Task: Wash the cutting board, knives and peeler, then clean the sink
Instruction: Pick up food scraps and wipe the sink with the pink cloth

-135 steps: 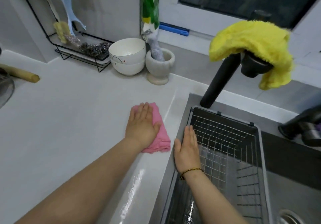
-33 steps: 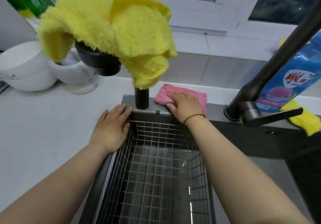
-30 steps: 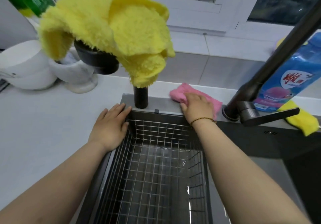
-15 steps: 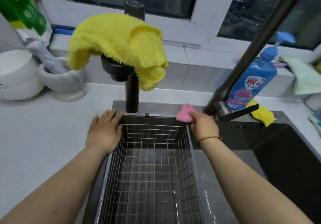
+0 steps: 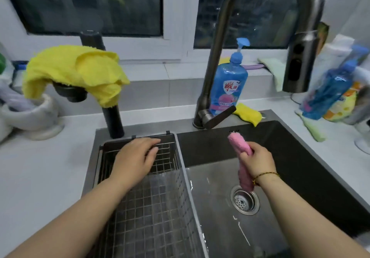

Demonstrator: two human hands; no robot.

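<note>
**Right grip (image 5: pixel 258 163).** My fingers and thumb are wrapped round the middle of a rolled pink cloth (image 5: pixel 239 143). The roll's long axis runs nearly upright. Its upper end points up and away from me, toward the base of the faucet (image 5: pixel 212 73), and its lower end hangs toward the drain (image 5: pixel 244 200). The cloth is over the open right basin of the sink (image 5: pixel 216 213); I cannot tell whether its tip touches the bottom.

**Left grip (image 5: pixel 136 157).** The fingers are relaxed and hold nothing. The hand lies over the far rim of the wire basket (image 5: pixel 160 217), which fills the sink's left part.

**Surroundings.** A blue soap bottle (image 5: pixel 230 83) stands behind the faucet, with a yellow sponge (image 5: pixel 249 114) just beside it. A yellow cloth (image 5: pixel 74 71) is draped over a dark spout (image 5: pixel 113 119) at the left. White worktop (image 5: pixel 40 177) borders the sink.
</note>
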